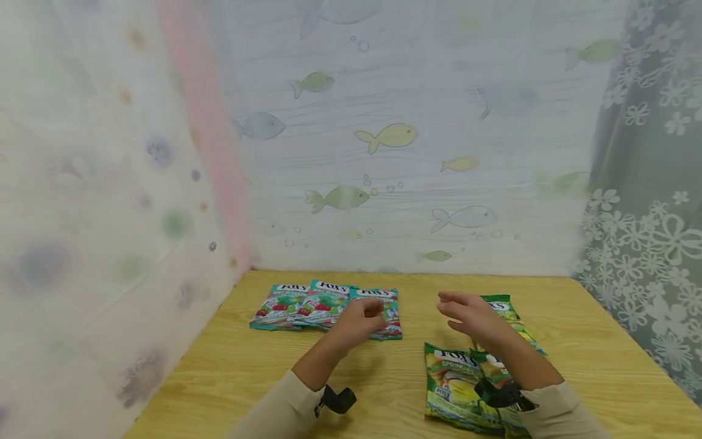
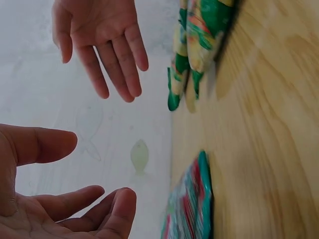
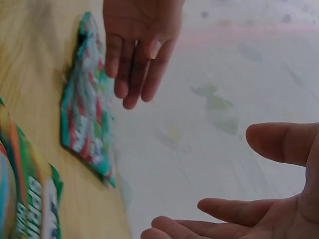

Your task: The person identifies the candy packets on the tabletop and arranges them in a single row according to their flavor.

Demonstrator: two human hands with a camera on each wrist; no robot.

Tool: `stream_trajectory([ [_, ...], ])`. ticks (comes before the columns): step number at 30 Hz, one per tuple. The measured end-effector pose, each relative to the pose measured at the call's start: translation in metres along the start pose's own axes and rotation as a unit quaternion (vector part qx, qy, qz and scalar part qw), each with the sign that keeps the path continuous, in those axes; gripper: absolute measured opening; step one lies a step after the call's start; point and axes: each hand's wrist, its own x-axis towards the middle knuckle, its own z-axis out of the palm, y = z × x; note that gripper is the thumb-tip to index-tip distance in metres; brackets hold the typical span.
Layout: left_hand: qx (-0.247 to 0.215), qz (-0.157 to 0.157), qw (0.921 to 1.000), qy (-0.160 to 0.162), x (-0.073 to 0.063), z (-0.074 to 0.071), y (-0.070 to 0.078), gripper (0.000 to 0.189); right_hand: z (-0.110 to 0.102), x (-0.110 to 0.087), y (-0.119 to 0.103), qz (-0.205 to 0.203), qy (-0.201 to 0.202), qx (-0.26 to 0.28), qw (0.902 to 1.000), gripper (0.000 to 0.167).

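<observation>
Both hands hover over the wooden table with nothing in them. My left hand [image 1: 358, 323], fingers loosely bent, is in front of the rightmost teal Fox's candy bag [image 1: 392, 312] in the head view. Two more teal bags, a middle one [image 1: 323, 305] and a left one [image 1: 278, 308], lie overlapping beside it. My right hand [image 1: 474, 317] has its fingers stretched inward above the green Fox's candy bags. One green bag [image 1: 452, 387] lies in front. Another [image 1: 499, 366] is partly hidden by my right wrist, and a third [image 1: 499, 303] lies behind the hand.
The table [image 1: 230, 372] has a light wood grain. A fish-patterned curtain [image 1: 395, 177] hangs at its back edge, a spotted cloth [image 1: 109, 213] along the left, and a grey flowered curtain [image 1: 652, 201] at the right.
</observation>
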Motion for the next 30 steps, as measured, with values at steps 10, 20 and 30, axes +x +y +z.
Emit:
stream_trajectory([
  [10, -0.048, 0.005, 0.9988, -0.009, 0.026, 0.046, 0.03, 0.057, -0.045, -0.016, -0.003, -0.014, 0.043, -0.032, 0.9984, 0.074],
  [20, -0.057, -0.016, 0.9981, 0.017, 0.044, 0.078, 0.041, 0.053, -0.077, -0.025, 0.006, 0.002, 0.059, -0.053, 0.9969, 0.076],
  [30, -0.129, -0.051, 0.9903, 0.006, 0.054, 0.105, 0.04, 0.05, -0.093, -0.024, 0.018, 0.031, 0.064, -0.065, 0.9954, 0.076],
])
